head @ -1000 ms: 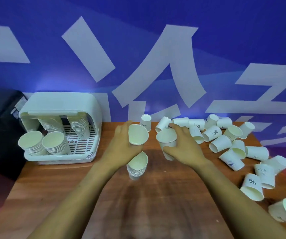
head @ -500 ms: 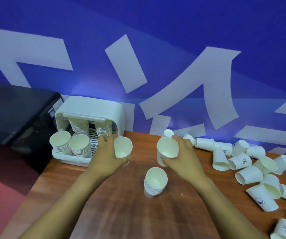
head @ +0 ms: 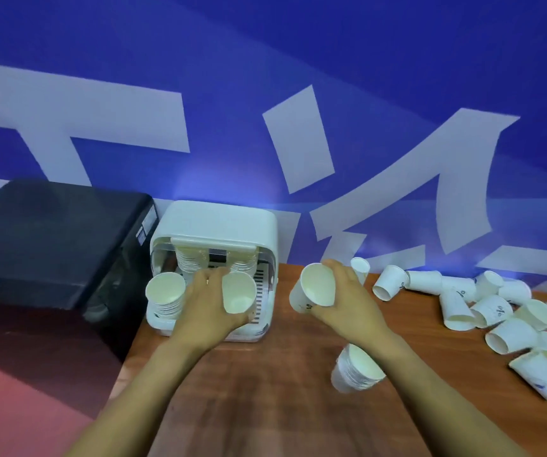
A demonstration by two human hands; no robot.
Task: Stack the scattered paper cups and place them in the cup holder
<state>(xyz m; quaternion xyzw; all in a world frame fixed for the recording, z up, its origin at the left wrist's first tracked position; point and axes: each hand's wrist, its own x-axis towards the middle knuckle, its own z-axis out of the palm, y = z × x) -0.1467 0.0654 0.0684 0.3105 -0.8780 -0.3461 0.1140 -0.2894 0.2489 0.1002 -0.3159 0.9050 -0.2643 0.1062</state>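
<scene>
My left hand (head: pixel 206 306) grips a white paper cup (head: pixel 239 292), mouth towards me, right in front of the white cup holder (head: pixel 214 225) at the table's back left. The holder holds several cup stacks; one stack (head: pixel 165 296) stands at its front left. My right hand (head: pixel 344 300) holds another paper cup (head: pixel 315 291) tilted towards me, right of the holder. A short stack of cups (head: pixel 356 369) stands on the wooden table (head: pixel 265 390) under my right forearm. Several scattered cups (head: pixel 509 334) lie on their sides at the right.
A black box-like device (head: pixel 51 239) sits left of the table, beside the holder. A blue wall with large white characters (head: pixel 298 143) rises right behind the table. The table's left edge runs near my left forearm.
My left hand has carried its cup left to the holder's front. My right hand with its cup stayed near mid-table. The view has swung left, shifting the scattered cups rightwards.
</scene>
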